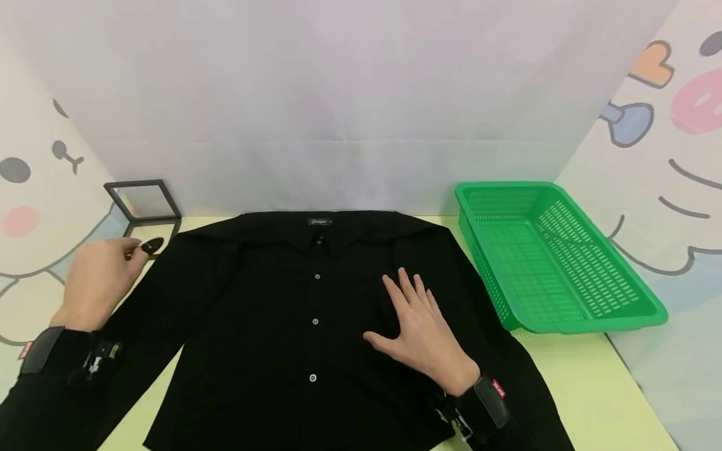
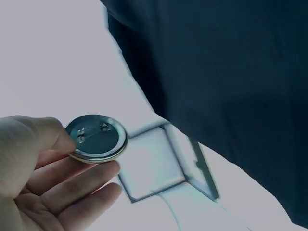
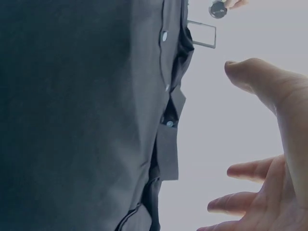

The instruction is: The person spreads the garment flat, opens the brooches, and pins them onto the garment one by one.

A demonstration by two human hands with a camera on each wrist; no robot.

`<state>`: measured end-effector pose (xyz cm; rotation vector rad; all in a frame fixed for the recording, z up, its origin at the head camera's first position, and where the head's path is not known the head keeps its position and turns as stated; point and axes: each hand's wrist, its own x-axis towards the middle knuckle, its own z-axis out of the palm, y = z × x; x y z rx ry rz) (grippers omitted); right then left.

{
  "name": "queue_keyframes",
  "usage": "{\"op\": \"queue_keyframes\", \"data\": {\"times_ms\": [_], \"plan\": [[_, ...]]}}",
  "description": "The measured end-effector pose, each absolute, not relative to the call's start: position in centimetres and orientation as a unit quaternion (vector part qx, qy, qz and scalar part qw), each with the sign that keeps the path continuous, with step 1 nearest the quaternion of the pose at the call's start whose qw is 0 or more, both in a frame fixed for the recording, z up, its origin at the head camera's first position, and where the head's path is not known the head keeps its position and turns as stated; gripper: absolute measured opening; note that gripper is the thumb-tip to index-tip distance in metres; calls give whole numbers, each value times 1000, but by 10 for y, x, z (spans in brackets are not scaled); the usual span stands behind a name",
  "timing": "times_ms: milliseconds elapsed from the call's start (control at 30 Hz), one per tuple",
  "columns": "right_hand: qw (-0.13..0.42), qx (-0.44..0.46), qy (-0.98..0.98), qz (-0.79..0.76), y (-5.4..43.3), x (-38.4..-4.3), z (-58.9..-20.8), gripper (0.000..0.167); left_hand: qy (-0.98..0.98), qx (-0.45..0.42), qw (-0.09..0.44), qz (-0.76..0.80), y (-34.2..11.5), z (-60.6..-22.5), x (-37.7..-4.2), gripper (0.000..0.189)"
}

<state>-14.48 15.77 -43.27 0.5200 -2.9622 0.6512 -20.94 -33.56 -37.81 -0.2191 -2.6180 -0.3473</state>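
A black button-up shirt (image 1: 271,326) lies spread on the pale yellow table, its collar at the far edge. At the far left, my left hand (image 1: 101,275) pinches a round pin badge (image 1: 152,245) between thumb and fingers. In the left wrist view the badge (image 2: 96,137) shows its dark back with a metal pin fastening. Behind that hand stands an open black-framed clear case (image 1: 143,203). My right hand (image 1: 423,332) is over the right front of the shirt, fingers spread and holding nothing. Whether it touches the fabric I cannot tell.
A green perforated plastic basket (image 1: 510,307) stands at the right rear, close to the shirt's right sleeve. White cloth (image 1: 350,113) hangs behind the table. Cartoon-printed panels (image 1: 665,207) flank both sides.
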Motion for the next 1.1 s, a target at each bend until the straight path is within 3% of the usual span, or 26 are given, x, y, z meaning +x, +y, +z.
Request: {"op": "queue_keyframes", "data": {"times_ms": [267, 433, 833, 1100], "plan": [[19, 189, -957, 218, 133, -150, -426, 102, -938, -80, 287, -176, -288, -380, -201, 20], [5, 205, -950, 234, 116, -152, -421, 101, -930, -88, 273, -232, -250, -386, -200, 15], [35, 223, -944, 241, 109, -160, -416, 95, -919, -147, 124, -343, -150, -389, -188, 9], [55, 264, -861, 431, 104, -160, -404, 55, -871, -224, 66, -433, -112, -368, -172, 13]]}}
